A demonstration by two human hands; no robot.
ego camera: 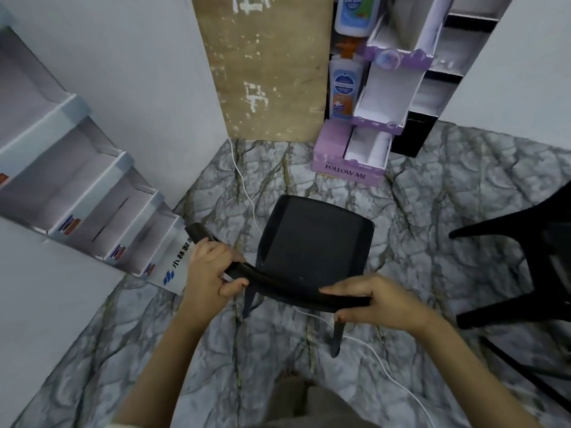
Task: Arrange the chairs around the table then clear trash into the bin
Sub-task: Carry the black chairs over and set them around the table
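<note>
At the far left a white cardboard display stand with stepped, boxy compartments is leaning along the pale wall, its lowest corner printed with a blue logo. Just beside it, the person's left hand is reaching forward and slightly inward from a bare forearm, with its fingers curling over the top of the chair's backrest and the thumb pressing underneath, so the grip is clamping shut on that rail near its left end. The black chair is standing in the middle of the grey, veined marble-patterned floor, its matte plastic seat squarish with rounded corners and its backrest a smooth, curving bar nearest the camera; two of its legs are showing below the rail. A thin white cable is trailing across the floor and passing under the chair. Behind the chair a worn brown board is leaning upright, and to its right a purple and white cardboard stand is rising in tiers. The right hand is extending from the lower right, fingers lying flat along the top of the rail and thumb tucking beneath, closing firmly on the backrest's right end. At the far right edge part of a second black chair is showing, well apart from the first.
</note>
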